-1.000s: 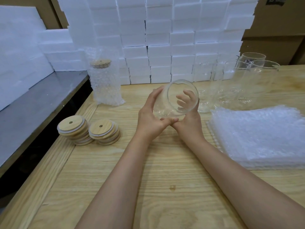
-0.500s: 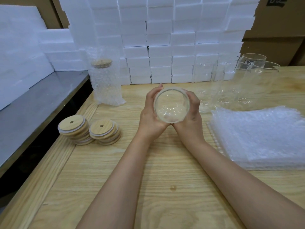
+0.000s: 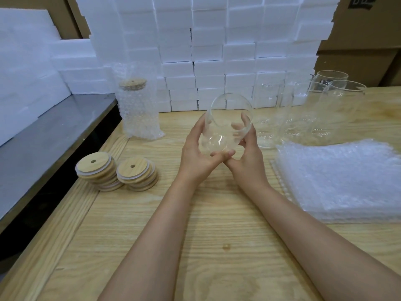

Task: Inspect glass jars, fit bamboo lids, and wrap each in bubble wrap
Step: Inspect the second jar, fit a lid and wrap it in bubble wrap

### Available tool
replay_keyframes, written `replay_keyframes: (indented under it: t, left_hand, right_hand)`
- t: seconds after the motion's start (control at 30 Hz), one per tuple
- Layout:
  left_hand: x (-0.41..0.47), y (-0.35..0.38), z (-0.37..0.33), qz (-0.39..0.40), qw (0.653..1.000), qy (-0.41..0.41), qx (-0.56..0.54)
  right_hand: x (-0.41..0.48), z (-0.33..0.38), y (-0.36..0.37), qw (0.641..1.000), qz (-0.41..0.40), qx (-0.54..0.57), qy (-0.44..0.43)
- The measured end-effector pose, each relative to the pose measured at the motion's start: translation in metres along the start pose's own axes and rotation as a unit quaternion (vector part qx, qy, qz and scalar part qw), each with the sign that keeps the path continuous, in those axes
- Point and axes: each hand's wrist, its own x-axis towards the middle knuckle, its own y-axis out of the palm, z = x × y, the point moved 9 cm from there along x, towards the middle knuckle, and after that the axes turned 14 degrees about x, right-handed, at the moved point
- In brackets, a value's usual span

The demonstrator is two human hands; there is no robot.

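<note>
A clear glass jar (image 3: 225, 124) is held tilted above the wooden table (image 3: 217, 235), its open mouth up and away from me. My left hand (image 3: 199, 153) grips its left side and base. My right hand (image 3: 247, 148) holds the right side, fingers showing through the glass. Two stacks of round bamboo lids (image 3: 117, 170) lie at the left. A flat pile of bubble wrap sheets (image 3: 342, 177) lies at the right. Several bare glass jars (image 3: 314, 114) stand behind that pile. One jar with a bamboo lid stands upright in bubble wrap (image 3: 137, 105) at the back left.
A wall of white foam blocks (image 3: 217, 51) runs along the back of the table. A dark lower surface (image 3: 43, 144) borders the table on the left. Cardboard boxes (image 3: 364, 40) stand at the back right.
The jar has turned in my hands: half a second ago one end faced me square on, now its mouth tilts up and away. Both hands stay on it.
</note>
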Motion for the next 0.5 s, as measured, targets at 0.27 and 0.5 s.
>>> replay_keyframes:
  t: [0.27, 0.5]
  left_hand:
    - [-0.004, 0.002, 0.011, -0.008, 0.998, -0.056, -0.02]
    - [-0.005, 0.005, 0.025, -0.005, 0.996, -0.084, -0.03]
  right_hand:
    - [0.003, -0.023, 0.004, 0.997, 0.013, 0.032, 0.072]
    - [0.003, -0.03, 0.007, 0.994, 0.021, 0.032, 0.104]
